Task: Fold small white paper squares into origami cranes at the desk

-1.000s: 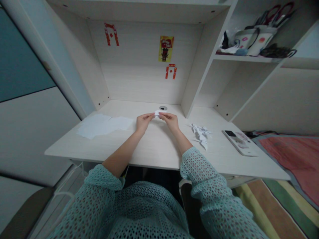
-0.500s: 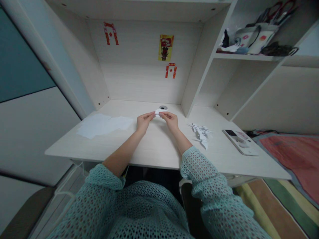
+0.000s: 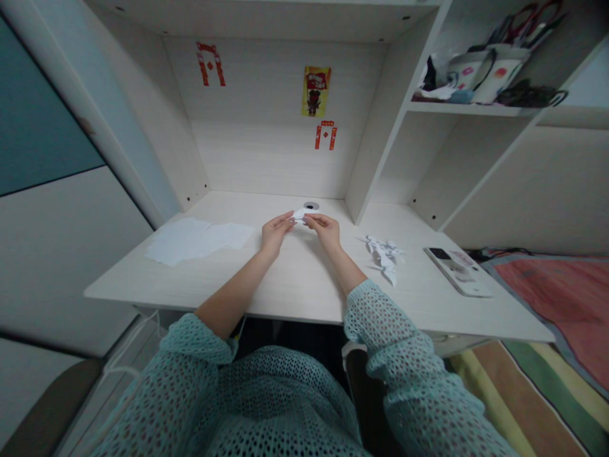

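Between my two hands, just above the desk, is a small piece of folded white paper (image 3: 299,216). My left hand (image 3: 276,233) pinches its left side with closed fingers. On the right side, my right hand (image 3: 325,230) grips it between thumb and fingers. The folds are too small to make out clearly. Flat sheets of white paper (image 3: 190,241) lie on the desk to the left. To the right of my right forearm sits a small heap of folded white paper pieces (image 3: 384,255).
A phone (image 3: 457,271) lies on the white desk (image 3: 295,285) at the right. Behind my hands is a round cable hole (image 3: 311,206). A shelf (image 3: 471,109) at upper right bears cups with scissors (image 3: 523,22) and pens. A red cloth (image 3: 561,304) lies beyond the desk's right edge.
The fingers of my left hand have shifted slightly on the folded paper, and more of the paper shows between my hands. My right hand stays almost in place.
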{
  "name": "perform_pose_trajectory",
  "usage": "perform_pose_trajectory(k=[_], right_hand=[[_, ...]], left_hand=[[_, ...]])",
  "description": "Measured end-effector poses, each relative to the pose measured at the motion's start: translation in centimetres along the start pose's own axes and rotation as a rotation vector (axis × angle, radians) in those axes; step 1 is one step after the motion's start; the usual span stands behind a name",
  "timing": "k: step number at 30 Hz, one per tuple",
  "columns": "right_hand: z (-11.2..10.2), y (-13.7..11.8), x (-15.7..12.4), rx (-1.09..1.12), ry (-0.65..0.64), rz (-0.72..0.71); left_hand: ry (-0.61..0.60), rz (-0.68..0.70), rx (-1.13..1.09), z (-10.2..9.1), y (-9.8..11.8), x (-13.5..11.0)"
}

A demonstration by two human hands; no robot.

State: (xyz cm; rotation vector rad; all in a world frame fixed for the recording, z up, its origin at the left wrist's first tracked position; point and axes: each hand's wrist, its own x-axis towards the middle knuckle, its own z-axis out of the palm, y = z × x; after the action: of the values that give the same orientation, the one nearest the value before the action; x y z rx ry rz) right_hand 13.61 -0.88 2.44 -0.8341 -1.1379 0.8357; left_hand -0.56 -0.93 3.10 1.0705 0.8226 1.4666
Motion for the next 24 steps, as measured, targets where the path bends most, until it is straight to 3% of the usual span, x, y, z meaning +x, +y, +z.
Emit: perform_pose_trajectory(k=[24], right_hand=[[0.16, 0.00, -0.03, -0.008, 0.042, 0.002]], left_hand=[[0.008, 0.005, -0.025, 0.35, -0.07, -0.23]])
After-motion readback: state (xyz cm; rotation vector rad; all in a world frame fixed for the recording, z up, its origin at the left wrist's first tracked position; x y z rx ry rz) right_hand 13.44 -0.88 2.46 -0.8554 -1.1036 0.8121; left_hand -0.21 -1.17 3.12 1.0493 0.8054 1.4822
